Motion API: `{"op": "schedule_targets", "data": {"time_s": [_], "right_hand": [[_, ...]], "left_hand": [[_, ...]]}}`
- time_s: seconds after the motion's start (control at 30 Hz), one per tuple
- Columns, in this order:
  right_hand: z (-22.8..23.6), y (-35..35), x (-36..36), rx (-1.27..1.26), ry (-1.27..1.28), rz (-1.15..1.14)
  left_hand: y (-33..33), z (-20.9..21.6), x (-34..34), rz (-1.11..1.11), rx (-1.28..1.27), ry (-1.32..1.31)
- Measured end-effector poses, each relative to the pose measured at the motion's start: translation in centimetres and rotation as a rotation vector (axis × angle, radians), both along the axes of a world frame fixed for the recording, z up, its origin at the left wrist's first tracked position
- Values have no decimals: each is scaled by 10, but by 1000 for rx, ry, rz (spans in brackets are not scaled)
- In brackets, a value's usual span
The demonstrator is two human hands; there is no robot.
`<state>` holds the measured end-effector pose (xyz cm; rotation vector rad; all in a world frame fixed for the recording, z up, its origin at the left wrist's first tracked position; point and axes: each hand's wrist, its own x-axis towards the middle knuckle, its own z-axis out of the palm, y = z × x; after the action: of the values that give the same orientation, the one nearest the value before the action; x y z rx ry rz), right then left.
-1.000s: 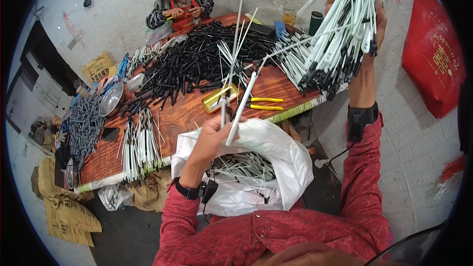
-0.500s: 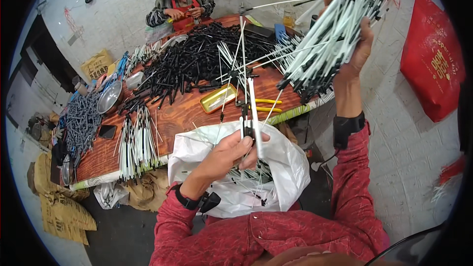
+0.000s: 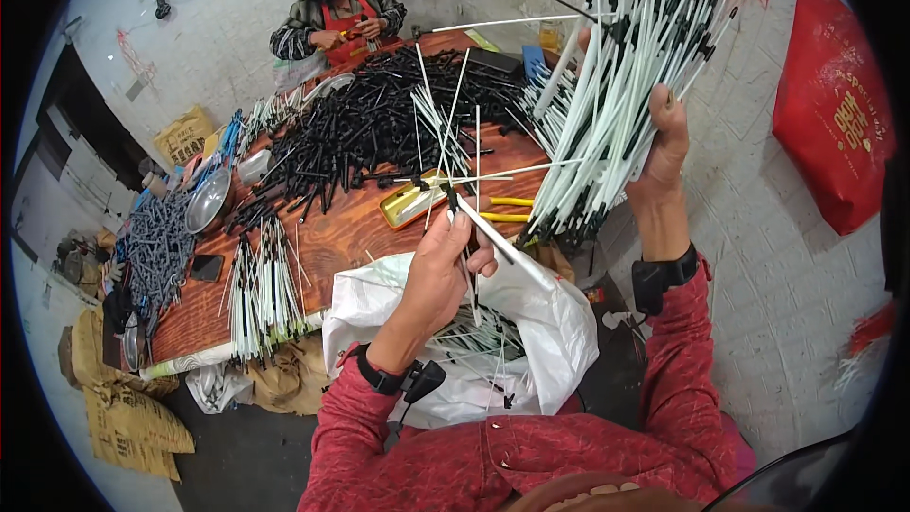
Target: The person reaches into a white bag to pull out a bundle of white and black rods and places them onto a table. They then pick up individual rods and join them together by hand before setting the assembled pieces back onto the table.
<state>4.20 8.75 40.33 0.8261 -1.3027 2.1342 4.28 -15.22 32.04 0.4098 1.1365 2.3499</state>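
My right hand (image 3: 658, 150) is raised at the right, wrapped round a thick bundle of thin white rods (image 3: 592, 128) with black ends. My left hand (image 3: 428, 270) is closed in a pinch on a small black fitting (image 3: 451, 197) above the table's front edge. Several white rods spread from that fitting, and a thicker white tube (image 3: 512, 248) slants down from it to the right. Below it, an open white sack (image 3: 365, 299) holds more white rods (image 3: 479, 337) with black ends. Some left fingers are hidden behind the rods.
The wooden table (image 3: 204, 308) bears a large heap of black parts (image 3: 332, 118), a gold tray (image 3: 403, 213), yellow-handled pliers (image 3: 507, 217), rod bundles (image 3: 265, 294), a phone (image 3: 207, 267), a metal bowl (image 3: 209, 201) and grey parts (image 3: 156, 237). A co-worker (image 3: 346, 24) sits opposite. A red bag (image 3: 834, 104) is at the right.
My left hand has moved up, away from the sack, and its rods have turned so that the thick tube slants right. My right hand has come down slightly leftward with the bundle.
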Motion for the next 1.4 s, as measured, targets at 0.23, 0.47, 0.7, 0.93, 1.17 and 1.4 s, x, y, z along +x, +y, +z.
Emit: {"op": "schedule_targets", "data": {"time_s": [0.23,0.47,0.7,0.93,1.17,1.4], "right_hand": [[-16,-4,-3,-125,-68,129],[-42,-6,-16,-388,-148,246],[-63,-25,-22,-418,-216,543],[-99,-48,-20,-395,-387,554],[-115,-72,-13,-494,-477,647],[-126,-74,-13,-527,-464,623]], "left_hand": [[12,10,-19,74,218,36],[13,10,-22,194,275,198],[9,18,-28,267,307,241],[4,35,-48,174,402,236],[-11,16,-80,166,421,145],[-11,21,-71,275,376,171]]}}
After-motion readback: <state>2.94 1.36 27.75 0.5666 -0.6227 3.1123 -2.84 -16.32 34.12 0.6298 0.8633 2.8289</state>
